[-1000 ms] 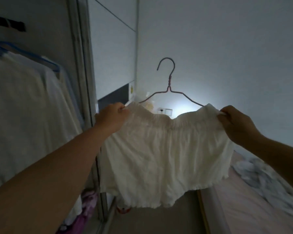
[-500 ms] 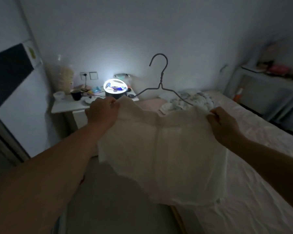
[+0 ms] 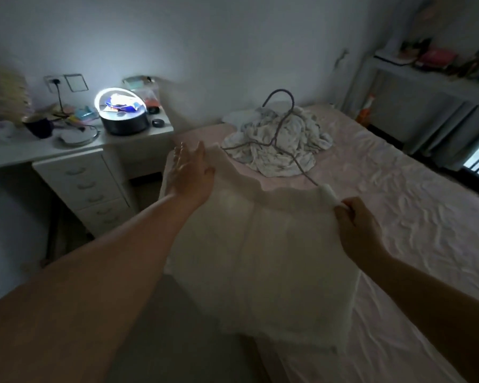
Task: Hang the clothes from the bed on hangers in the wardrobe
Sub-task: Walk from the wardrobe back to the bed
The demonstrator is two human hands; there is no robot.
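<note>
White shorts [image 3: 260,244] hang over the near edge of the pink bed [image 3: 412,217], with a thin wire hanger [image 3: 284,125] threaded through the waistband and tipped away from me. My right hand [image 3: 354,225] pinches the right end of the waistband. My left hand [image 3: 188,172] is at the left end with its fingers straight and spread, against the cloth but not gripping it. A crumpled pile of pale clothes [image 3: 277,145] lies further up the bed, behind the hanger's hook. The wardrobe is out of view.
A white bedside desk [image 3: 94,172] with drawers stands to the left, crowded with a lit round lamp [image 3: 122,114], a dark mug [image 3: 40,127] and small items. A shelf unit [image 3: 426,78] stands at the far right. Grey floor [image 3: 177,327] runs between desk and bed.
My view has swung from the wardrobe to the bed. The shorts and hanger have dropped lower and tilted forward over the bed. My left hand has let go of the waistband and spread open.
</note>
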